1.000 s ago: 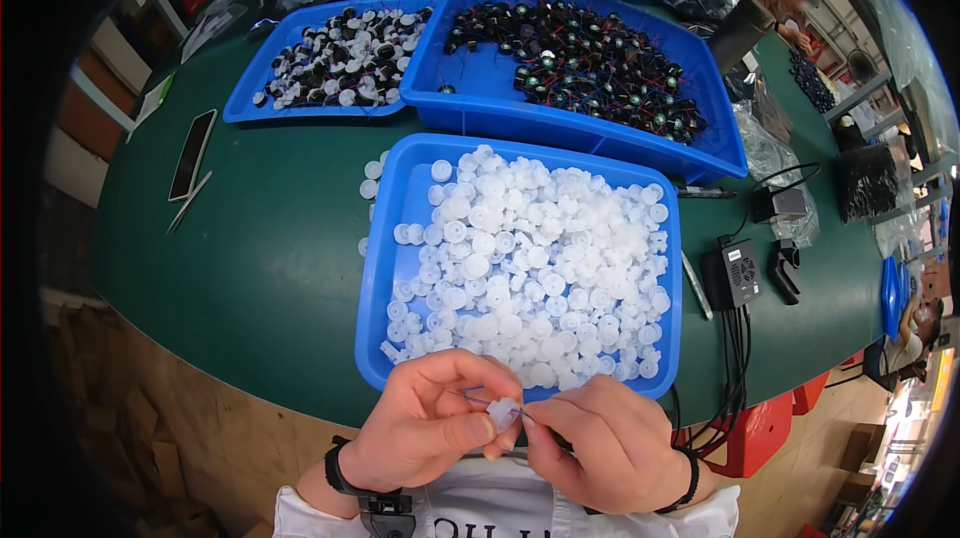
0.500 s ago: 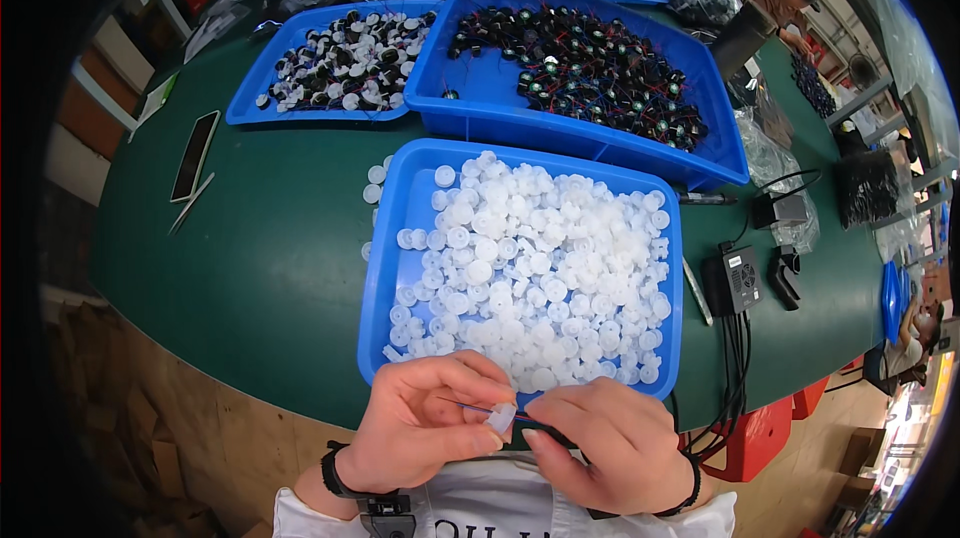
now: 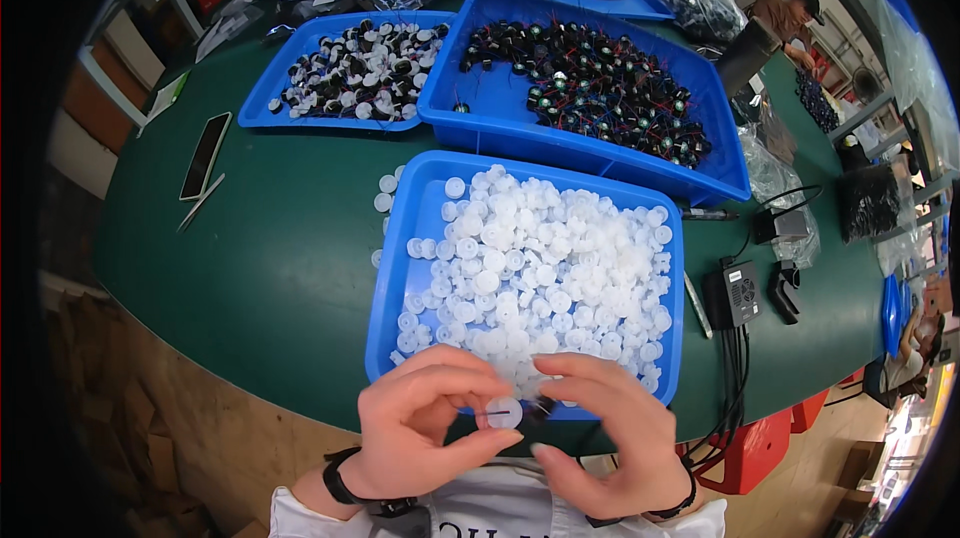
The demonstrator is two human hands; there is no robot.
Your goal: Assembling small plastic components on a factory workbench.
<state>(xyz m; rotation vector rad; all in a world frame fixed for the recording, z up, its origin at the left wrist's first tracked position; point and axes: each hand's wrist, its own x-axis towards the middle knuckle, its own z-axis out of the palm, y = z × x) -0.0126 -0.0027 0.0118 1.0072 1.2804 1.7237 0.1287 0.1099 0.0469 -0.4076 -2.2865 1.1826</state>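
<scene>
Currently pinching a small translucent white cap (image 3: pixel 507 414) between thumb and fingers of the left hand (image 3: pixel 425 428), as seen from the head camera, low in the view before the near rim of a broad blue tray (image 3: pixel 425 210). Showing a thin dark wire (image 3: pixel 497 413) across the cap's round face. Holding the right hand (image 3: pixel 620 433) just beside, in a released grip, with thumb and fingers spread apart. Revealing, between the cap and the right hand, a small dark part (image 3: pixel 541 406), too blurred to tell whether touching a finger. Wearing dark wristbands (image 3: pixel 343 478) on both arms.

Facing a green table (image 3: pixel 270 248), with similar white caps (image 3: pixel 570 268) heaped in the broad blue tray and a few loose caps (image 3: pixel 384 202) beside its left wall. Showing farther back a deep blue bin (image 3: pixel 488 90) of black parts (image 3: pixel 620 78) with red and blue wires, and to its left a smaller blue tray (image 3: pixel 262 103) of mixed white and black pieces. Including also a phone (image 3: pixel 206 156) near a thin pale tool (image 3: pixel 202 203) at left, and, at right, a black box (image 3: pixel 738 293) trailing dark cables (image 3: pixel 735 368), a red stool (image 3: pixel 745 456) and, farther off, a co-worker (image 3: pixel 785 20) in a dark cap.
</scene>
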